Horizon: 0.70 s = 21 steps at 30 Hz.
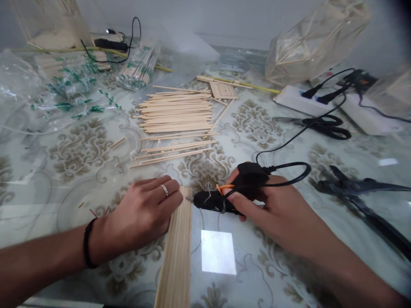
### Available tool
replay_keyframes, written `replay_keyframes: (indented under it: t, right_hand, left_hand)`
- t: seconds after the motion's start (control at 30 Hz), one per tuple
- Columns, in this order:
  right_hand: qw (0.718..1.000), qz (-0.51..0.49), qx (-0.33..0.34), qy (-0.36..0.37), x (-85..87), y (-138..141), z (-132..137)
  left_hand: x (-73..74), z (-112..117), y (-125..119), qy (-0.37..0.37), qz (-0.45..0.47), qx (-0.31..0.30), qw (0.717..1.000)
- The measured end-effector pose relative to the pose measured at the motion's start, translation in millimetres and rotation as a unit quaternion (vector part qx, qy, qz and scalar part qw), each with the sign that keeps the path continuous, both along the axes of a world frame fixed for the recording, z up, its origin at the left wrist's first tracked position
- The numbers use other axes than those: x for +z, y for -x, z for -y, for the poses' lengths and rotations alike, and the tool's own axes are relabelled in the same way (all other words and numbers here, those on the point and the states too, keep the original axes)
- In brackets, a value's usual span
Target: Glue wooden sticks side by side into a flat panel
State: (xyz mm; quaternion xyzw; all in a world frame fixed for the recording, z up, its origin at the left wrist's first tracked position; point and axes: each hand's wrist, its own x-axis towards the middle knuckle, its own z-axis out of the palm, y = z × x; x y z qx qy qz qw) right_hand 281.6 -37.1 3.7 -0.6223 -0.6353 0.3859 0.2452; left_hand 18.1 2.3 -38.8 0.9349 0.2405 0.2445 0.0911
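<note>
My left hand [146,209], with a ring and a black wristband, is closed at the upper left edge of a narrow panel of wooden sticks [178,256] laid side by side. Its thumb and fingertips are hidden from view. In my right hand [272,201] is a black hot glue gun [213,202] with an orange trigger. The gun's metal nozzle points left, at the panel's far end, close to my left knuckles. Its black cord loops over my right wrist. Beyond both hands lies a pile of loose wooden sticks [176,111], with several strays in front of it.
At right lie black-handled scissors [321,125], dark cutting pliers [356,192] and a white power strip [302,102] with plugs. Plastic-wrapped stick bundles [138,66] and crumpled wrappers [70,92] are at back left. A stick-framed structure [311,47] stands at back right.
</note>
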Motion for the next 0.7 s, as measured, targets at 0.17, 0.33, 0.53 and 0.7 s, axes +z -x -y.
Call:
replay_keyframes:
  t: [0.17,0.33,0.53,0.7]
  right_hand:
    - [1.000,-0.009,-0.003,-0.002,-1.6,0.5,0.8]
    - [1.000,-0.008,-0.001,-0.012,-1.1,0.3,3.6]
    - [0.998,-0.001,0.037,-0.046,1.2,-0.5,3.8]
    - [0.994,0.006,0.067,-0.086,5.2,0.1,2.8]
  left_hand:
    - [0.2,-0.2,-0.7,0.001,0.001,0.008,1.000]
    - [0.7,0.0,-1.3,0.014,-0.004,0.021,1.000]
    - [1.5,-0.1,-2.7,0.007,0.007,0.022,1.000]
    - [2.3,0.3,-2.6,0.009,0.001,0.025,1.000]
